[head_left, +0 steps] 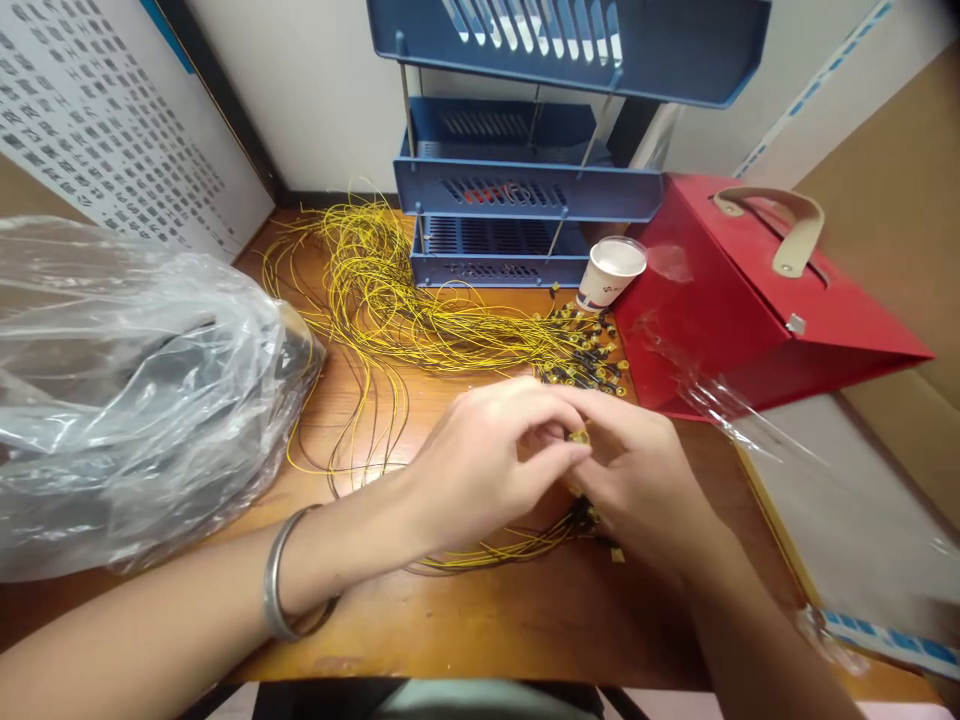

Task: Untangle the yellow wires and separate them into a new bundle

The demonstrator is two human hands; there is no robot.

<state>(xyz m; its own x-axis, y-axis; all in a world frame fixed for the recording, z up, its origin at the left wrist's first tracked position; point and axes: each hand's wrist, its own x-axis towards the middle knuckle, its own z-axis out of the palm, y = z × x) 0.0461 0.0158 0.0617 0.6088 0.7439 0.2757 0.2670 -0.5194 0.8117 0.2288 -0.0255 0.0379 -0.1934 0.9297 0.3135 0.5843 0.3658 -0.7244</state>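
Both hands meet over the middle of the wooden table. My left hand, with a metal bangle at its wrist, is pinched around a small yellow connector piece. My right hand closes on the same piece from the other side, its fingertips touching the left ones. Just behind the hands lies a large bundle of yellow and black wires, its small black and yellow ends gathered at the right. A smaller group of wires runs below my hands, its ends partly hidden by my right hand.
A blue tiered rack stands at the back, with a paper cup beside it. The red box with a handle is at the right. On the left, a clear plastic bag holds something dark. The table's front edge is near.
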